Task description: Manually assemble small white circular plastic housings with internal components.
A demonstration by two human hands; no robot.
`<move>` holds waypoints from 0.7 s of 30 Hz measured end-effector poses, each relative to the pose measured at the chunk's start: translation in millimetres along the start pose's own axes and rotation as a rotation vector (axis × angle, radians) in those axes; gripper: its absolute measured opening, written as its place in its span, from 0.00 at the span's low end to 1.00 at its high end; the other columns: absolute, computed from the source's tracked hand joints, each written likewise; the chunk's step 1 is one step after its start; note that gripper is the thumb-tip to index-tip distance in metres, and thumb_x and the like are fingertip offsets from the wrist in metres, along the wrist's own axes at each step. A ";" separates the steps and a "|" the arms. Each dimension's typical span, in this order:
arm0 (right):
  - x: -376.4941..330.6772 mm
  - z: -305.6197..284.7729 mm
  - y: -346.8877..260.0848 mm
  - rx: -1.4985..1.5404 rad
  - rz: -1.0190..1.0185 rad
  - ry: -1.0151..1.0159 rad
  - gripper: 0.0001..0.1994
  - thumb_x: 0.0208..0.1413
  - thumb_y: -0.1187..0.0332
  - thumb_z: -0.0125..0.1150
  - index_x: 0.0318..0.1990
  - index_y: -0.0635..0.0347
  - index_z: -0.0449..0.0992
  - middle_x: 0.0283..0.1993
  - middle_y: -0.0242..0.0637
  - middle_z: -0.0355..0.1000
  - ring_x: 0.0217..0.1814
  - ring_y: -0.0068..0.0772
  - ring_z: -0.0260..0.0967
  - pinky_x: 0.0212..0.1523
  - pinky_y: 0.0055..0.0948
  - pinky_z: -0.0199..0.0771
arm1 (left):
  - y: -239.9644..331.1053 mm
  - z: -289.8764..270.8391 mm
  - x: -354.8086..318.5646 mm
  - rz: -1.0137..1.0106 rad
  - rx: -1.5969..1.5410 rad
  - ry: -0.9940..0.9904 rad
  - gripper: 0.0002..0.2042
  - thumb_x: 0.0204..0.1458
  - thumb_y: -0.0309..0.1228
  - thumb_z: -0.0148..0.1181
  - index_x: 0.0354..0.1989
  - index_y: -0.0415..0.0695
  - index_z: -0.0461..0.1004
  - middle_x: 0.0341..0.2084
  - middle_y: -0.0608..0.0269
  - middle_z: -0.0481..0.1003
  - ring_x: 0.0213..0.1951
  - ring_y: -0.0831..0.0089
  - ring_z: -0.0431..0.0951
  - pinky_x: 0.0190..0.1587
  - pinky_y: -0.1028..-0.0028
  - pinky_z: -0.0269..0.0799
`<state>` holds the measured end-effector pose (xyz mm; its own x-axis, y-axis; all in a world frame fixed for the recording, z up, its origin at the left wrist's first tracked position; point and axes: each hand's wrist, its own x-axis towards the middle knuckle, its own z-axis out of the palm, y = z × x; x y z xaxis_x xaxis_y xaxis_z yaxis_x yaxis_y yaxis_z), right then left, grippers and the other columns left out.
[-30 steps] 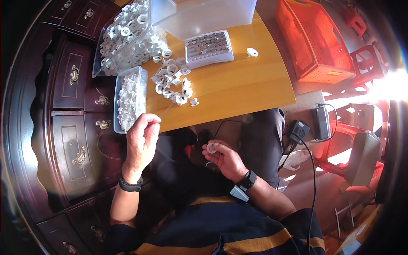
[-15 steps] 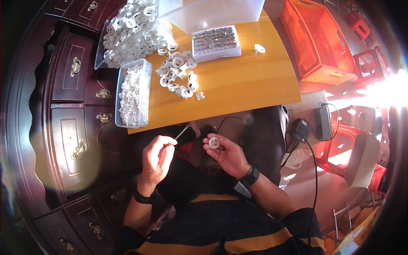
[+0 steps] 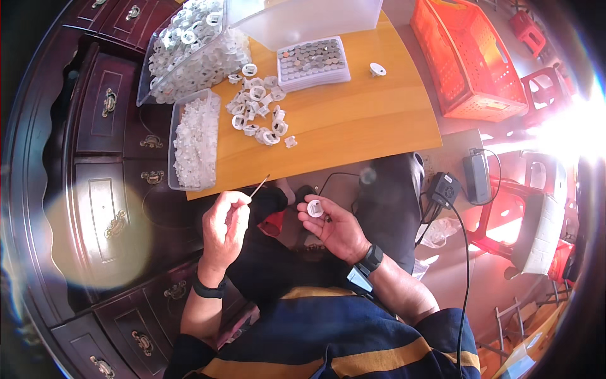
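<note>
In front of the table edge, my left hand (image 3: 225, 231) pinches a thin, pale stick (image 3: 259, 186) between thumb and fingers, its free end pointing up and to the right. My right hand (image 3: 338, 230) is turned palm up. Its fingers and thumb hold a small round white plastic part (image 3: 315, 208), whose face shows a recess. Stick and part are apart. Beyond the hands, loose white ring-shaped parts (image 3: 257, 93) lie in a cluster on the wooden table (image 3: 353, 120), with one small white piece (image 3: 291, 142) nearer the edge.
A clear bin (image 3: 144, 79) heaped with white rings stands at the far left. Before it, a narrower tub (image 3: 172, 148) holds small white pieces. A white tray (image 3: 315, 82) carries rows of metallic discs. Right of it lies a white round piece (image 3: 377, 69). A black cable (image 3: 468, 271) hangs at right.
The view has shifted slightly, moving the scene a little left. My left hand has drawn slightly away from my right, still with the stick. My right hand keeps the white part.
</note>
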<state>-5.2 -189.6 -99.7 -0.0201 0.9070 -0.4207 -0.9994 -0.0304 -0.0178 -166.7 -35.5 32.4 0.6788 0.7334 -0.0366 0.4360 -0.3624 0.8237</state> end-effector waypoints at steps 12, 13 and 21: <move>-0.1 -4.6 2.0 0.236 0.037 -0.138 0.19 0.70 0.59 0.47 0.58 0.66 0.68 0.57 0.49 0.73 0.54 0.39 0.75 0.56 0.33 0.77 | 14.5 5.1 -3.0 -0.002 0.073 -0.160 0.04 0.58 0.21 0.53 0.40 0.38 0.72 0.26 0.65 0.72 0.27 0.82 0.69 0.30 0.79 0.67; -0.3 -5.3 1.7 0.241 0.035 -0.139 0.19 0.70 0.59 0.47 0.58 0.66 0.68 0.57 0.49 0.73 0.54 0.39 0.75 0.56 0.33 0.77 | 16.4 6.0 -2.3 0.002 0.086 -0.173 0.04 0.58 0.21 0.53 0.40 0.38 0.72 0.26 0.65 0.73 0.27 0.82 0.69 0.30 0.79 0.67; -0.2 -8.0 1.5 0.290 0.063 -0.145 0.20 0.70 0.59 0.46 0.59 0.65 0.68 0.59 0.50 0.72 0.56 0.40 0.75 0.58 0.34 0.77 | 32.4 13.9 3.7 0.005 0.196 -0.221 0.05 0.58 0.20 0.54 0.41 0.37 0.73 0.28 0.63 0.74 0.27 0.81 0.72 0.32 0.79 0.70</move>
<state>-6.4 -193.2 -106.9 -0.0653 0.9580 -0.2791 -0.9622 0.0136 0.2718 -141.8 -52.5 51.1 0.7842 0.5958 -0.1732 0.5235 -0.4854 0.7003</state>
